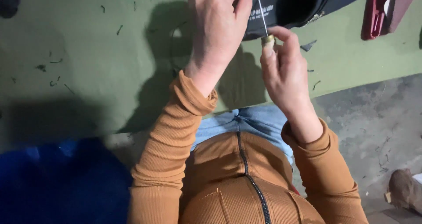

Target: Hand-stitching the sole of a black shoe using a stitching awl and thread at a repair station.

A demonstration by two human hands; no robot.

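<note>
My left hand grips a black shoe at the top of the head view, fingers wrapped over its heel end. My right hand holds an awl with a thin metal needle and a brass collar, its point set against the shoe's edge beside a label patch. Both arms wear orange ribbed sleeves. The far part of the shoe runs out of the frame.
A green work mat carries scattered thread scraps. A red tool lies at the top right. Grey concrete floor shows on the right, with a brown shoe at the lower right and a blue object at the lower left.
</note>
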